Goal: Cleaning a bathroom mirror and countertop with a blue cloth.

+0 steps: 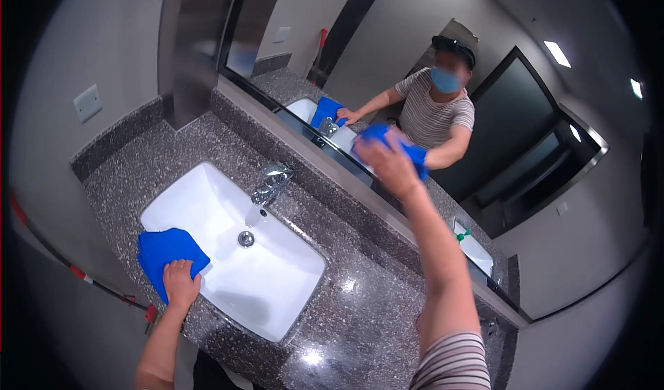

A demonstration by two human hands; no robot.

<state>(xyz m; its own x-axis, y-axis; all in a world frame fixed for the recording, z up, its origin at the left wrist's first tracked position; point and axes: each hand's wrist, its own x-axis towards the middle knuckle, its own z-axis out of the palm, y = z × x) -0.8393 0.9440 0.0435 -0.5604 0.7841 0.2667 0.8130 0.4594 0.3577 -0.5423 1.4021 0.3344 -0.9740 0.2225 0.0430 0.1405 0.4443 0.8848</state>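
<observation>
A folded blue cloth (168, 250) drapes over the left front rim of a white rectangular washbasin (228, 270) and onto the speckled stone counter. My left hand (180, 283) holds it down there, fingers laid over its front part. My right arm reaches up to a wide wall mirror (500, 182), where my right hand (390, 162) presses another blue cloth (373, 134) to the glass. That hand and its cloth are motion-blurred, and their reflection overlaps them. Between the hands stands a chrome faucet (272, 182) behind the basin.
A metal drain plug (246, 239) sits in the basin. Stone backsplash (311, 187) runs below the mirror. At left are a wall plate (87, 103), a steel panel (189, 52) and a red-and-black pole (78, 271). The mirror reflects a masked person and a green pump top (461, 235).
</observation>
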